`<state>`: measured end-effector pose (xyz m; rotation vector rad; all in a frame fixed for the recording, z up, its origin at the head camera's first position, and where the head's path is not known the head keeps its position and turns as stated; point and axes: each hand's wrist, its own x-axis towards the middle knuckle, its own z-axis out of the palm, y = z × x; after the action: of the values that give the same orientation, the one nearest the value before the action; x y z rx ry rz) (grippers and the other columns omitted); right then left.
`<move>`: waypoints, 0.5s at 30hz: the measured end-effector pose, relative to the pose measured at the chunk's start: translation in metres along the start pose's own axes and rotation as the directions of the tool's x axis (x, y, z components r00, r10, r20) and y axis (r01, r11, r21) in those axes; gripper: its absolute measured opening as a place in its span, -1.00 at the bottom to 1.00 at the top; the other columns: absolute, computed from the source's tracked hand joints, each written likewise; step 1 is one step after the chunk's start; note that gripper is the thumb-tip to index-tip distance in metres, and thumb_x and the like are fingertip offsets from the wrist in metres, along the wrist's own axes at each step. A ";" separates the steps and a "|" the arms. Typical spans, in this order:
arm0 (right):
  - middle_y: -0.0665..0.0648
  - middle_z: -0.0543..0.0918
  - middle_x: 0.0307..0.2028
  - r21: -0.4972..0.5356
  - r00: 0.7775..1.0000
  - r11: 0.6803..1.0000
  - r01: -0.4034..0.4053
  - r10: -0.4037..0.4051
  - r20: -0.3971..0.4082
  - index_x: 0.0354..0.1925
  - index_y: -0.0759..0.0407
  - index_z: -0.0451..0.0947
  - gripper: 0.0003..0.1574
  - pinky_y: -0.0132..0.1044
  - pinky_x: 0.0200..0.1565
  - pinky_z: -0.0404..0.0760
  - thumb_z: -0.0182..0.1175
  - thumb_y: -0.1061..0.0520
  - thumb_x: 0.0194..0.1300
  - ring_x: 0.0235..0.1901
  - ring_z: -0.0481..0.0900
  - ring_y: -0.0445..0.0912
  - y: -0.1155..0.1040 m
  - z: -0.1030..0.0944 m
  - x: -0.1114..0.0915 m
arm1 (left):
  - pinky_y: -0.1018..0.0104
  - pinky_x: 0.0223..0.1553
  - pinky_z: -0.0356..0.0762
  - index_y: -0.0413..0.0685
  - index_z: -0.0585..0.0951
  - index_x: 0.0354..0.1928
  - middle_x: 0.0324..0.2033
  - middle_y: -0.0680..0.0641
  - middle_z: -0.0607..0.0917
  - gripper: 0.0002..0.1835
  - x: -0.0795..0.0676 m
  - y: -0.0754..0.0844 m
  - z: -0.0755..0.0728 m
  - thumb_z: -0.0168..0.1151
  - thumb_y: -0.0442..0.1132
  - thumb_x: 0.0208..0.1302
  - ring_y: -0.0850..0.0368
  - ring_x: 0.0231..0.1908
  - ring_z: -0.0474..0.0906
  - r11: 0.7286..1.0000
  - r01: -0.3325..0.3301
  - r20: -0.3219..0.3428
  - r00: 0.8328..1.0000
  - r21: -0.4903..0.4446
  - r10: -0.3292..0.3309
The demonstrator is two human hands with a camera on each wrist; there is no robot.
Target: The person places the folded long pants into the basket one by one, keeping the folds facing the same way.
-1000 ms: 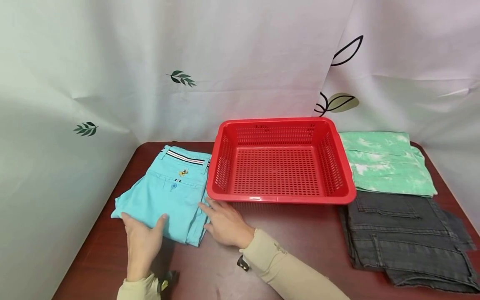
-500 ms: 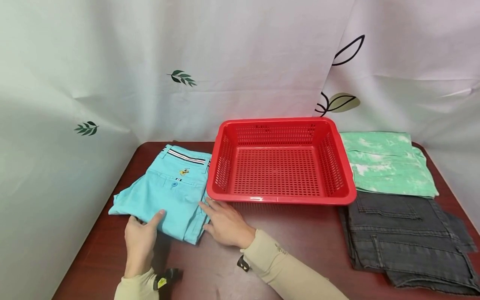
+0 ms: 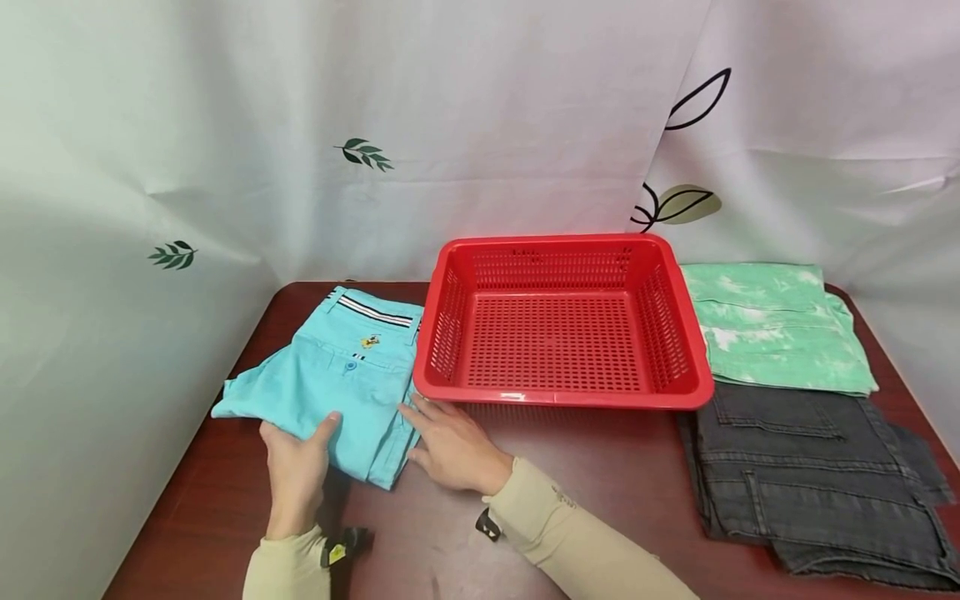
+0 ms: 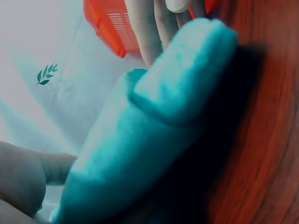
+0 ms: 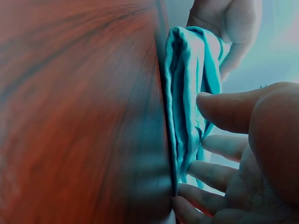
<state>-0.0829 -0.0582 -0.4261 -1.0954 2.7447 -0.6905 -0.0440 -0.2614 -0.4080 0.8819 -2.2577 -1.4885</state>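
Observation:
Folded light blue trousers (image 3: 337, 367) with a striped waistband inside lie on the table's left side. My left hand (image 3: 296, 467) grips their near edge, thumb on top and fingers underneath, and that near-left edge is lifted a little off the table. In the left wrist view the rolled edge of the trousers (image 4: 135, 135) hangs over a dark shadow. My right hand (image 3: 453, 446) has its fingers spread and touching the right-hand folded edge. The right wrist view has those fingertips (image 5: 208, 172) against the stacked layers of the trousers (image 5: 184, 98).
A red plastic basket (image 3: 562, 397) stands at the middle back, its left wall next to the trousers. Right of it lie folded green tie-dye trousers (image 3: 772, 329) and folded dark grey jeans (image 3: 817, 483). White patterned sheeting (image 3: 487, 125) encloses the dark red table (image 3: 187, 517).
My left hand has slipped its fingers under the near edge of the trousers and lifted it slightly, shifting the left corner up and leftward. The right hand has hardly moved.

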 end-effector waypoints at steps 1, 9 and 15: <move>0.16 0.17 0.36 0.002 1.000 1.000 0.003 -0.003 -0.001 0.38 0.05 0.15 -0.23 -0.18 0.29 0.15 0.12 -0.07 0.28 0.36 0.06 -0.04 0.001 0.000 0.000 | -0.01 0.26 0.05 -0.14 -0.16 0.38 0.29 -0.30 0.11 -0.08 0.000 0.000 0.001 0.23 -0.12 0.18 -0.16 0.28 0.06 1.000 0.000 -0.002 1.000 -0.008 0.000; 0.18 0.08 0.39 0.118 0.998 0.993 0.006 0.001 -0.056 0.39 0.10 0.11 -0.21 -0.17 0.31 0.08 0.12 -0.04 0.29 0.38 -0.03 -0.03 0.003 0.002 -0.001 | 0.07 0.28 0.03 -0.10 -0.11 0.39 0.29 -0.21 0.14 -0.14 -0.001 0.003 -0.001 0.21 -0.28 0.20 -0.08 0.28 0.07 0.995 -0.044 -0.036 0.999 -0.085 0.041; 0.16 -0.07 0.42 0.214 0.996 0.977 -0.004 0.025 -0.091 0.42 0.10 -0.01 -0.12 -0.15 0.30 0.12 0.13 -0.06 0.28 0.40 -0.17 0.00 0.003 0.002 -0.001 | 0.08 0.26 0.07 0.02 -0.06 0.40 0.30 -0.12 0.17 -0.16 -0.003 0.009 -0.007 0.20 -0.31 0.19 -0.01 0.26 0.11 0.994 -0.054 -0.069 0.996 -0.094 0.047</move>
<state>-0.0840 -0.0564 -0.4290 -1.0194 2.6704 -1.0326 -0.0406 -0.2622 -0.3965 0.8276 -2.1259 -1.5089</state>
